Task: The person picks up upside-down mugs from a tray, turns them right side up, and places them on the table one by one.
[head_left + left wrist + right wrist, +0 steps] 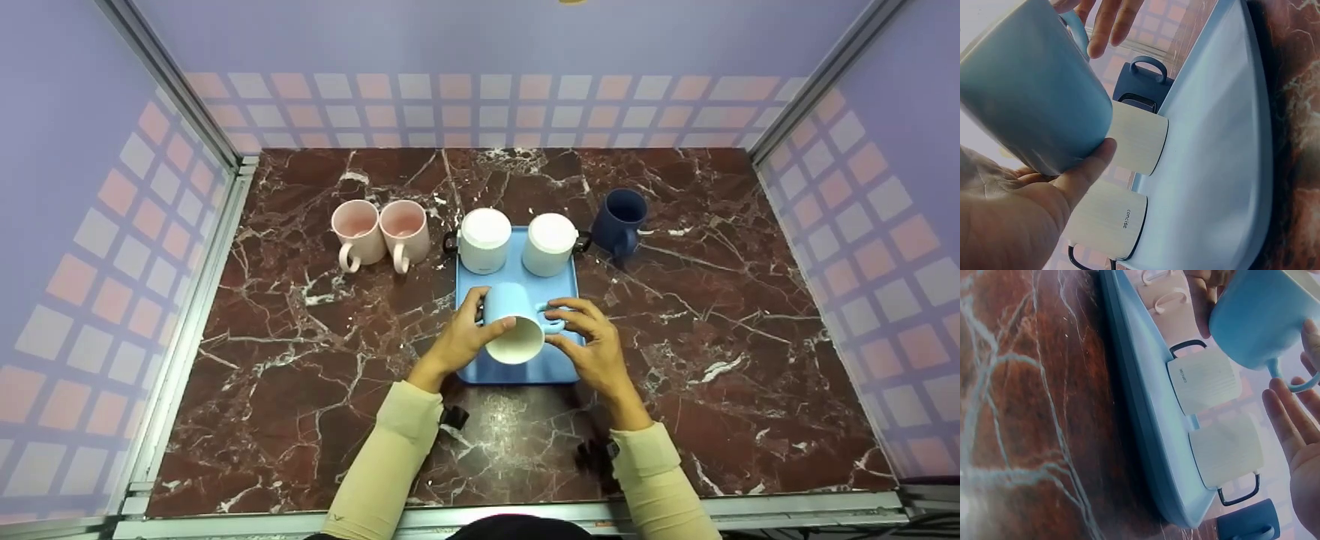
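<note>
A light blue mug [508, 302] is held above the front half of a blue tray [551, 371], tilted so its white inside faces me. My left hand [459, 339] grips the mug's body from the left, the thumb at its rim. On the other side, my right hand [598, 346] holds the mug by its handle [1303, 386], fingertips on the loop and thumb against the body. Two white mugs [485, 240] [550, 245] stand upside down at the tray's back, black rims [1163, 143] on the tray and black handles pointing outward.
Two pink mugs [358, 232] [406, 234] stand upright side by side left of the tray, handles toward me. A dark blue mug [619, 216] stands upright to the right of the tray. Patterned panels [480, 112] enclose the marbled tabletop [300, 390] at the back and sides.
</note>
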{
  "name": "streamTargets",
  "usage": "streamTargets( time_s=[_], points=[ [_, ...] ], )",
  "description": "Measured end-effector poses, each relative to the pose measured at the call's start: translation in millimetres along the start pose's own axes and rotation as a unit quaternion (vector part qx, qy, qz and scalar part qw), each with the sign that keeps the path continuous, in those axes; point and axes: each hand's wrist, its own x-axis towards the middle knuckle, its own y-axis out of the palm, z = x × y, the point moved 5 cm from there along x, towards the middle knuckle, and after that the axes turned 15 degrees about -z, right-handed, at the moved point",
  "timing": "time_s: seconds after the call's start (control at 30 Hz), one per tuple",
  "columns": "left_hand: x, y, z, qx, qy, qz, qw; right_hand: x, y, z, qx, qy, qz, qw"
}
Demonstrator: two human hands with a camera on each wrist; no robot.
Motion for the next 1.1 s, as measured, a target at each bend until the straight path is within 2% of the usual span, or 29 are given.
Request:
streamTargets(
  time_s=[0.37, 0.6, 0.8, 0.97, 1.1],
  points=[
    [-0.1, 1.3, 3.3, 0.0, -0.022, 0.019, 0.9996, -2, 2.9, -5, 0.027, 0.007, 0.008, 1.0],
    [-0.4, 3.3, 1.3, -0.024, 0.044, 0.052, 0.9974, -4, 6.0, -6, 0.048, 0.024, -0.012, 0.998],
    [-2.1, 5.4, -0.7, -0.018, 0.072, 0.072, 0.9946, -3, 7.4, -5, 0.032, 0.046, -0.033, 0.998],
    [-2.9, 9.2, 1.3, -0.039, 0.047, 0.07, 0.9957, 0, 9.4, 10, 0.009, 0.063, -0.046, 0.997],
    [-2.2, 13.4, 3.9, -0.049, 0.028, 0.049, 0.9972, 0, 10.0, 9, -0.006, 0.083, -0.048, 0.995]
  ],
)
